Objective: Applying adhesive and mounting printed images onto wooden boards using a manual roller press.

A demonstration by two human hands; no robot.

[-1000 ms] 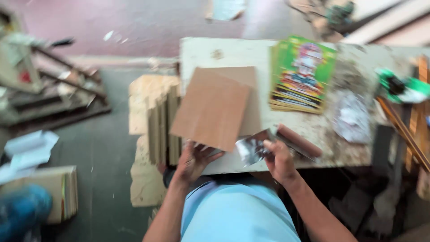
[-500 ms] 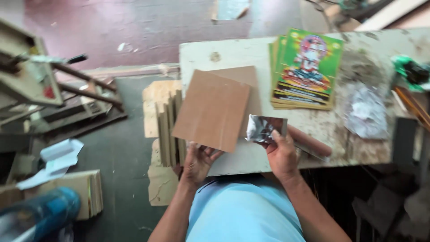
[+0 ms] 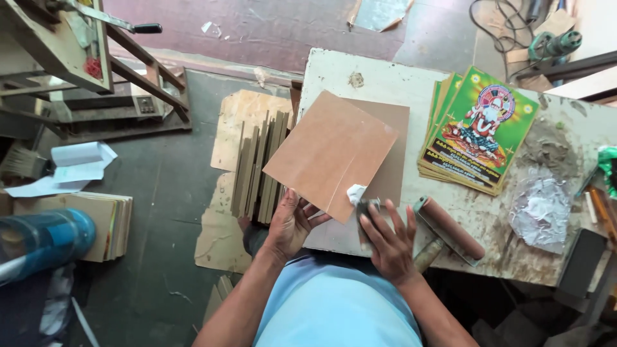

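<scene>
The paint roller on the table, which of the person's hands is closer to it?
Right. The right hand lies on the table just left of the roller, pressing a crumpled cloth. The left hand is farther left, gripping the brown board at its near edge.

A stack of green-bordered rectangular printed posters (image 3: 479, 132) lies fanned on the worktable's (image 3: 334, 71) far right.

Brown board (image 3: 328, 154) at frame centre, left hand (image 3: 290, 223) gripping its lower edge, right hand (image 3: 387, 241) pressing crumpled wad (image 3: 355, 193) at its corner; roller (image 3: 450, 229) right of it, print stack (image 3: 479, 130) upper right.
</scene>
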